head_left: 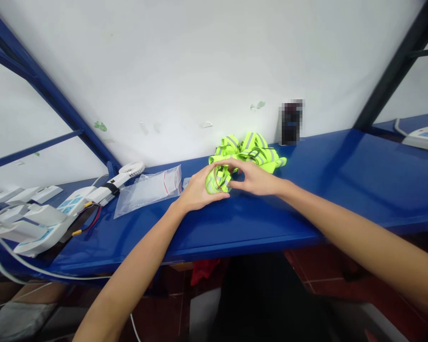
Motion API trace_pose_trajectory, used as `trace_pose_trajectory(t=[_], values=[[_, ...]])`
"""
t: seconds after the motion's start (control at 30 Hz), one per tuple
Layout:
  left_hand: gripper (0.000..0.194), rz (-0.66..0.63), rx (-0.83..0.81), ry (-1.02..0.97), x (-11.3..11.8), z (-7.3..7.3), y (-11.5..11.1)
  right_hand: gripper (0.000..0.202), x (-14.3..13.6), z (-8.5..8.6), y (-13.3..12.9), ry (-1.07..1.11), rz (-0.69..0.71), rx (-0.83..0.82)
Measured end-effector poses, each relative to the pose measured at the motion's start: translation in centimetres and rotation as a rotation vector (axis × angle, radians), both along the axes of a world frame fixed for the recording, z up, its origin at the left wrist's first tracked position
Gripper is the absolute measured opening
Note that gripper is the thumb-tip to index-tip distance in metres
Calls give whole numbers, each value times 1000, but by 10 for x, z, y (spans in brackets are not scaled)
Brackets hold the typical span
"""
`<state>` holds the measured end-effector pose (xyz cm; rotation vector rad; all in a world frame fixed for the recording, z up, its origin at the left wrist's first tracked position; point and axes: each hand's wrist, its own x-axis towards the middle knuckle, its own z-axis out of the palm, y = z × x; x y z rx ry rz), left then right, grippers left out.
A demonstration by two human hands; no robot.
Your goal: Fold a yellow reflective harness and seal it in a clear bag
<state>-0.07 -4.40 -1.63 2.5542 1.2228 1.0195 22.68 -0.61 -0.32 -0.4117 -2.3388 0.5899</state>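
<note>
My left hand (197, 191) is closed around a rolled-up bundle of neon-yellow reflective strap (214, 183) with grey stripes, held just above the blue table. A thin brownish band (216, 176), perhaps a rubber band, crosses the bundle. My right hand (253, 177) curves over the bundle from the other side, its fingers and thumb at the bundle's top and right edge. Behind my hands lies a loose heap of the same reflective straps (260, 154), partly hidden by my right hand.
Clear plastic bags (148, 190) lie on the blue table (342, 185) left of my hands. Farther left are a small white fan (131, 168), a power strip (69, 206) with plugged-in adapters, and cables. A pixelated dark object (291, 123) stands against the wall.
</note>
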Motion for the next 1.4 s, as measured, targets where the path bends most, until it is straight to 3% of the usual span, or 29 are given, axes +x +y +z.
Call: trace_pose_trajectory(t=[0.13, 0.33, 0.53, 0.73, 1.07, 1.2, 1.27, 1.4], values=[[85, -17, -34, -41, 4, 0, -2, 61, -2, -5, 1, -47, -55, 64], [88, -18, -47, -52, 7, -2, 0, 54, -4, -10, 2, -69, -168, 91], [90, 24, -61, -28, 5, -5, 3, 44, 4, 3, -2, -81, -78, -13], [85, -26, -71, -25, 7, -1, 0, 44, 10, 8, -2, -120, -12, -26], [82, -33, -100, -92, 8, -3, 3, 54, -4, -14, 6, -98, -185, 84], [82, -43, -113, -76, 8, 1, 1, 55, -5, -13, 2, -118, -239, 86], [82, -44, -128, -63, 7, 2, 0, 53, -3, -7, 0, -112, -199, 43], [81, -19, -144, -31, 5, 3, 0, 39, 4, 5, -3, -63, 23, -177]])
